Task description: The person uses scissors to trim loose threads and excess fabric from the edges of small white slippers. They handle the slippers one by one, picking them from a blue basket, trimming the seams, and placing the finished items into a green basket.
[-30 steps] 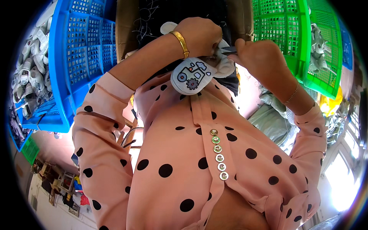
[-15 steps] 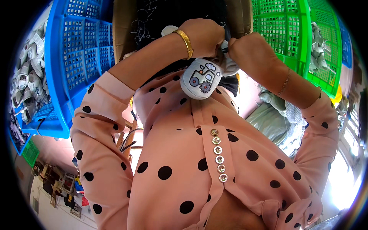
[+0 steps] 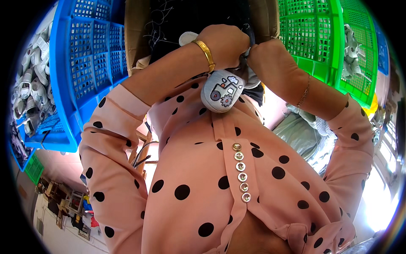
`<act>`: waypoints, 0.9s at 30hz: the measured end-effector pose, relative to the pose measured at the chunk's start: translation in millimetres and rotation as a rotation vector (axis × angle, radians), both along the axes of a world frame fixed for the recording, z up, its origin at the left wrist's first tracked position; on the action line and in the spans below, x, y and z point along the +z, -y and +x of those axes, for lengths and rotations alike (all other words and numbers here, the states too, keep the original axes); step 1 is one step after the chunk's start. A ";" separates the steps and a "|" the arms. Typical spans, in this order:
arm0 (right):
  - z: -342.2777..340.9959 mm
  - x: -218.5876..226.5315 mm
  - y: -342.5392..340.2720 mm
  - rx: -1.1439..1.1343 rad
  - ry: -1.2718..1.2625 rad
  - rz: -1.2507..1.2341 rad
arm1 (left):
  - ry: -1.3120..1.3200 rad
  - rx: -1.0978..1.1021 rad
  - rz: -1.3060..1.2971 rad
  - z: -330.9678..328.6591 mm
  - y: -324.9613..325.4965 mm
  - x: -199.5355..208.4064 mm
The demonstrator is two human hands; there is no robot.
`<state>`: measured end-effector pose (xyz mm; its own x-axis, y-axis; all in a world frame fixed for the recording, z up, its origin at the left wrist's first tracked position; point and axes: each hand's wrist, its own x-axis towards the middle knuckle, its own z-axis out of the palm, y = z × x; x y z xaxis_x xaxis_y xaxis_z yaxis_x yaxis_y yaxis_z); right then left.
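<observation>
A small pale grey fabric shoe (image 3: 223, 91) hangs toe-down between my hands, in front of my blouse. Stitched on its toe are a dark-wheeled vehicle, a gear and clouds. My left hand (image 3: 226, 44) is closed at the shoe's upper end, its fingertips mostly hidden behind the fist. Close against it, my right hand (image 3: 270, 59) is also closed, gripping the shoe's opening near a whitish part of it. What exactly the fingertips pinch cannot be made out. Beside my left wrist lies a pale rounded piece (image 3: 187, 38) on dark cloth (image 3: 198, 17).
A blue plastic crate (image 3: 91, 55) stands at the left, with many pale shoes (image 3: 31, 93) beyond it. Green crates (image 3: 308, 34) rise on the right. Cardboard sides (image 3: 137, 29) flank the dark cloth, which carries loose threads. Clear plastic bags (image 3: 296, 135) lie at the lower right.
Both fists have come slightly lower, the right one also a little leftward. The shoe has tilted and dropped slightly with them. More of the pale rounded piece shows.
</observation>
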<state>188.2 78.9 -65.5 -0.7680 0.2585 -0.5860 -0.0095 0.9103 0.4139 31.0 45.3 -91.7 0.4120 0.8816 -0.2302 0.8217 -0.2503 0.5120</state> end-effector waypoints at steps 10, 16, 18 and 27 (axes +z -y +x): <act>17.0 30.5 -6.2 -0.458 -0.346 -0.302 | 0.766 0.348 -0.131 -39.4 25.3 -28.2; 42.7 3.0 3.0 -1.498 -0.407 -1.212 | 0.988 0.711 -0.174 -43.5 38.1 -1.7; 38.5 9.1 14.5 -1.561 -0.558 -1.278 | 0.400 0.650 0.480 -50.5 34.8 7.3; 28.6 4.8 3.6 -0.950 -0.829 -0.966 | 0.219 -0.004 0.243 -27.6 66.9 36.1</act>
